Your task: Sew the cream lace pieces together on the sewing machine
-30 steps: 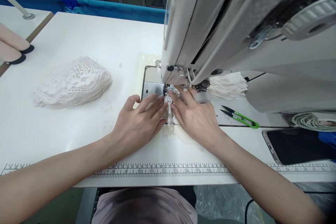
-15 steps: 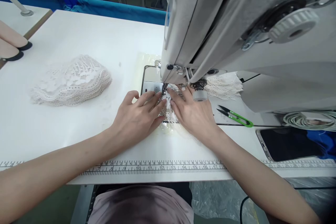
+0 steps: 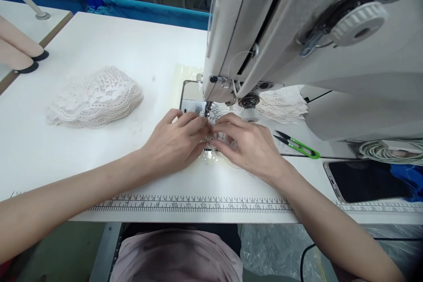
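My left hand (image 3: 183, 136) and my right hand (image 3: 246, 143) meet in front of the needle of a white sewing machine (image 3: 228, 31). Both have their fingers curled and pinched on a strip of white lace (image 3: 231, 141), which lies partly hidden beneath them. Some of this lace passes by the presser foot (image 3: 208, 108) at the metal needle plate (image 3: 191, 105). A stack of white lace pieces (image 3: 95, 97) rests on the table to the left. More lace (image 3: 282, 105) is piled behind the machine head, right of the needle.
Green-handled thread snips (image 3: 297, 144) lie right of my right hand. Farther right are a phone (image 3: 366, 180), a coil of pale cord (image 3: 393, 152) and blue cloth (image 3: 410, 180). A printed ruler (image 3: 198, 205) runs along the front edge. Two rounded beige forms (image 3: 20, 48) stand at the left.
My fingers, spread flat beside the needle before, have drawn back toward me and curled together on the lace. The thread lever on the machine head shows differently. The view has shifted slightly.
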`<state>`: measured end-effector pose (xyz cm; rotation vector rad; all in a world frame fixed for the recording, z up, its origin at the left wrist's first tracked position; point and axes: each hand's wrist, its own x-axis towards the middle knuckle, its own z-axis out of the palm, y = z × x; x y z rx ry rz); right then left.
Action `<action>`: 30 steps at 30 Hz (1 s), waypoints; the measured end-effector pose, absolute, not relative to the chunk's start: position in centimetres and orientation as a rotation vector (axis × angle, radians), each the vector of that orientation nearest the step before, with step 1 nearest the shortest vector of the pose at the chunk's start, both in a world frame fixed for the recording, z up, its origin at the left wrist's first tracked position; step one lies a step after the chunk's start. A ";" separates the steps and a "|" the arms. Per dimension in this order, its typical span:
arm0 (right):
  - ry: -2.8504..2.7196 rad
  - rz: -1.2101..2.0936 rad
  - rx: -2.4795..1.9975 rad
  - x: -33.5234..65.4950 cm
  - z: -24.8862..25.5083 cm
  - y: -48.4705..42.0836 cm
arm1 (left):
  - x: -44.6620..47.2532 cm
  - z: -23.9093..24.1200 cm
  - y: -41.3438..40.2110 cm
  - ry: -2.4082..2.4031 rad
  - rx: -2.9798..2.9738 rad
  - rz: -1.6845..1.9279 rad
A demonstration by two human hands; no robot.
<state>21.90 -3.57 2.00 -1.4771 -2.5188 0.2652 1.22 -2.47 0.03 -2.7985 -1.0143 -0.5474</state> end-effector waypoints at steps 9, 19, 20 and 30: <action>-2.436 0.269 -1.587 21.4 1.3 -3.5 | 0.7 0.6 0.4 -0.839 -3.039 -0.469; -2.369 0.294 -1.605 21.1 0.9 -3.2 | 1.5 0.3 1.5 -1.309 -3.140 -0.706; -2.370 0.276 -1.593 21.1 0.8 -3.2 | 1.5 0.5 1.6 -1.345 -3.177 -0.736; -2.300 0.148 -1.383 21.8 -0.2 -2.9 | 0.7 0.6 1.4 -1.318 -3.213 -0.817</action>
